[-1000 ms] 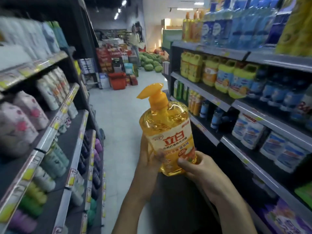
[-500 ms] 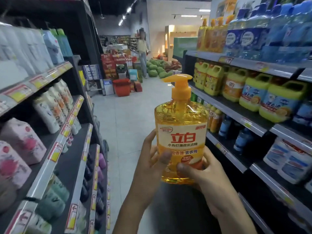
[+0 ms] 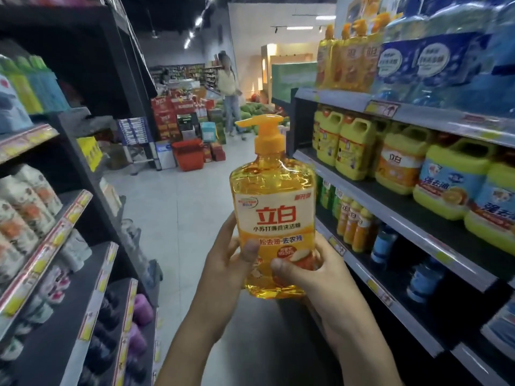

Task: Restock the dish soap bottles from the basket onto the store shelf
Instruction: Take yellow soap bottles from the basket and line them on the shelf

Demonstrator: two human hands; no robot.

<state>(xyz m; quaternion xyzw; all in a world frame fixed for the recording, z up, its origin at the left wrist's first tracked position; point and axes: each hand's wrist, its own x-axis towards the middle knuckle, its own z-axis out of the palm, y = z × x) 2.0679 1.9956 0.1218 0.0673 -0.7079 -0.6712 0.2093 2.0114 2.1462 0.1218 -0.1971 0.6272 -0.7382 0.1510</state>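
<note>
An orange dish soap bottle (image 3: 274, 207) with a pump top stands upright in front of me, label facing me. My left hand (image 3: 225, 263) grips its lower left side, thumb on the label. My right hand (image 3: 317, 277) holds its lower right corner and base. The store shelf (image 3: 390, 215) on the right carries yellow jugs (image 3: 352, 147) and small orange bottles (image 3: 354, 224); matching orange bottles (image 3: 345, 59) stand on its top tier. The basket is out of view.
A dark shelf unit (image 3: 83, 288) with packets and bottles lines the left side. The tiled aisle (image 3: 178, 213) runs ahead to a red basket (image 3: 188, 154) and stacked boxes (image 3: 172, 115). A person (image 3: 230, 93) walks at the far end.
The bottle has gone from tilted to upright and risen, with its label now square to me. My view has lifted and turned toward the right shelf.
</note>
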